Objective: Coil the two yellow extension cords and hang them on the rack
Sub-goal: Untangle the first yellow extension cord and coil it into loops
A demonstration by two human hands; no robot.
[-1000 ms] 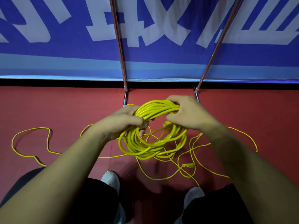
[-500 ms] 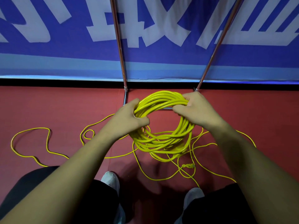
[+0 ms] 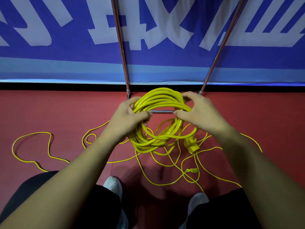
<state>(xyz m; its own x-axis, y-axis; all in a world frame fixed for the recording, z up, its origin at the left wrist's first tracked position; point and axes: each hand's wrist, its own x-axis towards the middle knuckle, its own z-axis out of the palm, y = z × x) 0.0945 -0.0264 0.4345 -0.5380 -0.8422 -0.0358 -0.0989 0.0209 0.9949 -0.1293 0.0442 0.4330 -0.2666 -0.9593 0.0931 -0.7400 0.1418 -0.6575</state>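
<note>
Both of your hands are on the thick coiled cord [image 3: 158, 98], which sits in the middle of the frame, held up in front of the foot of the rack [image 3: 121, 52]. Your left hand [image 3: 130, 118] grips the coil's left side, fingers curled round the bundle of loops and thumb lying across the front. Your right hand [image 3: 198, 113] holds the upper right of the coil more loosely, fingertips over the top strands and thumb tucked under them, the hand only partly closed. The lower loops sag down between your wrists, and the cord's yellow plug [image 3: 192, 145] hangs at the lower right of the coil, just below your right wrist. Through the ring of the coil you can see the rack's short chrome cross bar [image 3: 160, 111]; its two slanted poles run up to the top edge against the blue banner [image 3: 49, 63]. The second, thinner yellow cord [image 3: 38, 133] lies uncoiled across the red floor [image 3: 57, 109], sprawling from the left of the frame to the right, with a small knot [image 3: 192, 170] in it at lower centre-right, above your right shoe [image 3: 198, 202].
</note>
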